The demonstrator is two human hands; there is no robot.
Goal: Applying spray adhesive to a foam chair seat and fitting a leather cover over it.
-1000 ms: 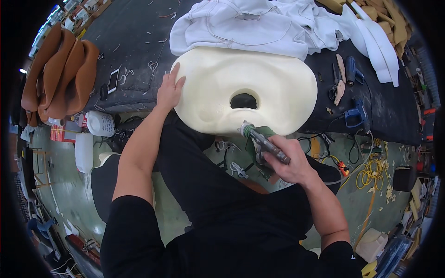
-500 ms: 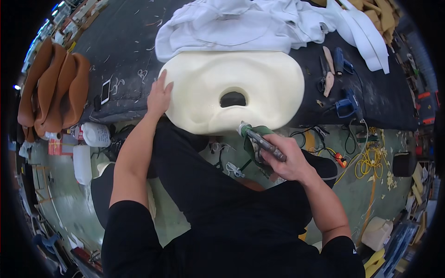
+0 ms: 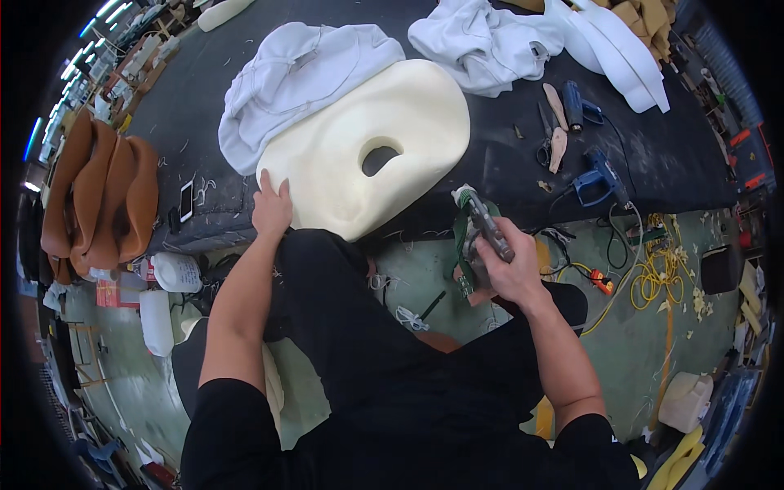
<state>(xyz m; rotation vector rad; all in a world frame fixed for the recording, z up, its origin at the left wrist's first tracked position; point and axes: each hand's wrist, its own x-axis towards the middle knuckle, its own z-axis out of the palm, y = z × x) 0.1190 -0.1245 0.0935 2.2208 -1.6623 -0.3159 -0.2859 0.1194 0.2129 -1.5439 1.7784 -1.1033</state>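
Black worktable (image 3: 653, 155): foam cushion (image 3: 367, 147), white fabric (image 3: 294, 82), scissors (image 3: 545, 139).

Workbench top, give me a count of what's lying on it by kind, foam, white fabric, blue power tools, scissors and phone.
Cream foam cushion: 1
White fabric bundles: 2
Blue power tools: 2
Scissors: 1
Phone: 1
Total: 7

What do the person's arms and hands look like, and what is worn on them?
Both forearms are bare. Short black sleeves cover only the upper arms, as part of a black top. The left hand and the right hand wear no gloves. No watch, ring or bracelet can be seen on the wrists or the fingers.
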